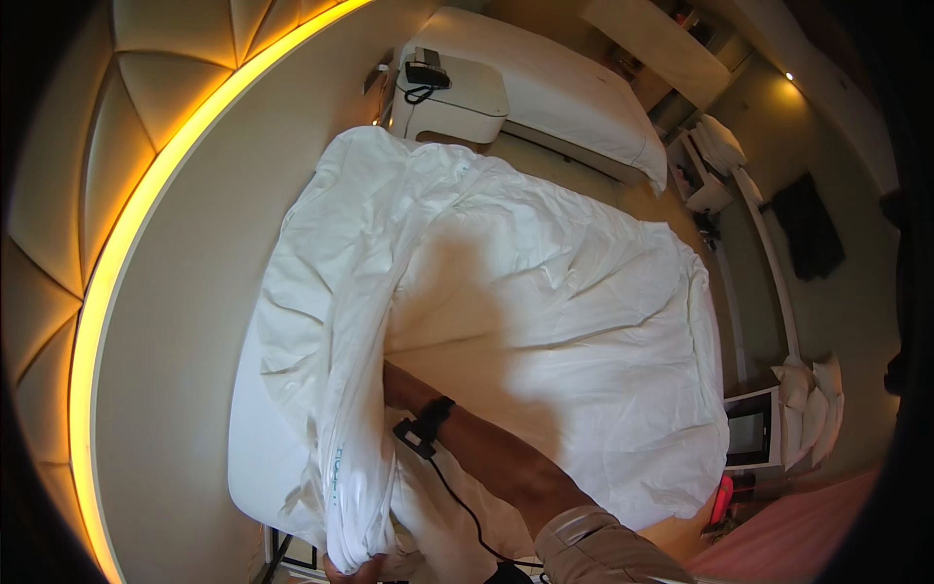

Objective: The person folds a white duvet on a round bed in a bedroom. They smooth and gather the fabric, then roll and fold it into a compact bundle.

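A rumpled white duvet cover point(598, 292) with its filling lies spread over the bed. Along its left part runs a raised, bunched fold point(361, 409) bearing printed green letters. At the bottom, my left hand point(355, 569) grips the gathered lower end of this fold. My right hand point(398, 385) reaches in under the fold; its fingers are hidden by the cloth, so its grip is not visible. On my right wrist sits a black strap point(436, 416) with a small cabled device point(414, 438). The white mattress edge point(255, 452) shows on the left.
A padded headboard wall point(117, 146) with a glowing light strip stands left. Beyond the bed are a white nightstand point(456, 109) with a black telephone point(427, 73) and a second bed point(554, 80). Pillows point(806, 412) are stacked at right, near a white-framed cabinet point(766, 423).
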### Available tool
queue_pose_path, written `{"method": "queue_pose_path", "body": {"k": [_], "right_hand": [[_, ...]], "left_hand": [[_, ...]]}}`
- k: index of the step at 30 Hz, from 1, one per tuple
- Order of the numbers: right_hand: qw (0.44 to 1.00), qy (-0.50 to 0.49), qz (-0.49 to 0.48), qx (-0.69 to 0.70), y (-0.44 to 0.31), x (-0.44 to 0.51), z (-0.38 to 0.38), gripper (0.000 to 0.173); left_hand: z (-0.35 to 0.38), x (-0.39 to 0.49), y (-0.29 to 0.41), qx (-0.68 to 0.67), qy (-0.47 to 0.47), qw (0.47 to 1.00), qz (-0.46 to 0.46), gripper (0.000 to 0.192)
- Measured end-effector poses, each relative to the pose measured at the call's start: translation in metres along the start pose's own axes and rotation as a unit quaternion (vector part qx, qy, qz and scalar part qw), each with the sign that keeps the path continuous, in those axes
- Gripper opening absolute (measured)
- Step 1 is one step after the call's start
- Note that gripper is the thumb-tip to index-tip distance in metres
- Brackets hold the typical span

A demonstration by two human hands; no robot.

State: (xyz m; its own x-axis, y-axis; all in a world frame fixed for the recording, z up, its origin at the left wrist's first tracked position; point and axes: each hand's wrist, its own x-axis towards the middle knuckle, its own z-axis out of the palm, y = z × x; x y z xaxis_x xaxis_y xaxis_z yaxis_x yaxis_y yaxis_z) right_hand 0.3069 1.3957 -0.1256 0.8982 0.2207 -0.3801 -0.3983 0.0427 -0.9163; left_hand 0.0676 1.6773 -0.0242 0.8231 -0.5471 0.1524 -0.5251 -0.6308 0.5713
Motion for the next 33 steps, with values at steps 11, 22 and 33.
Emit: {"method": "queue_pose_path", "body": {"k": [11, 22, 33], "right_hand": [[0.980, 0.024, 0.062, -0.188, 0.146, 0.009, 0.021, 0.040], [0.958, 0.040, 0.059, -0.277, 0.153, 0.026, 0.077, 0.033], [0.880, 0.341, -0.150, -0.293, 0.076, 0.050, -0.051, 0.027]], "left_hand": [[-0.023, 0.004, 0.031, -0.416, -0.003, 0.843, -0.342, 0.034], [-0.002, -0.023, 0.013, -0.414, -0.073, 0.846, -0.329, 0.031], [0.011, -0.052, -0.033, -0.388, -0.019, 0.772, -0.504, 0.032]]}}
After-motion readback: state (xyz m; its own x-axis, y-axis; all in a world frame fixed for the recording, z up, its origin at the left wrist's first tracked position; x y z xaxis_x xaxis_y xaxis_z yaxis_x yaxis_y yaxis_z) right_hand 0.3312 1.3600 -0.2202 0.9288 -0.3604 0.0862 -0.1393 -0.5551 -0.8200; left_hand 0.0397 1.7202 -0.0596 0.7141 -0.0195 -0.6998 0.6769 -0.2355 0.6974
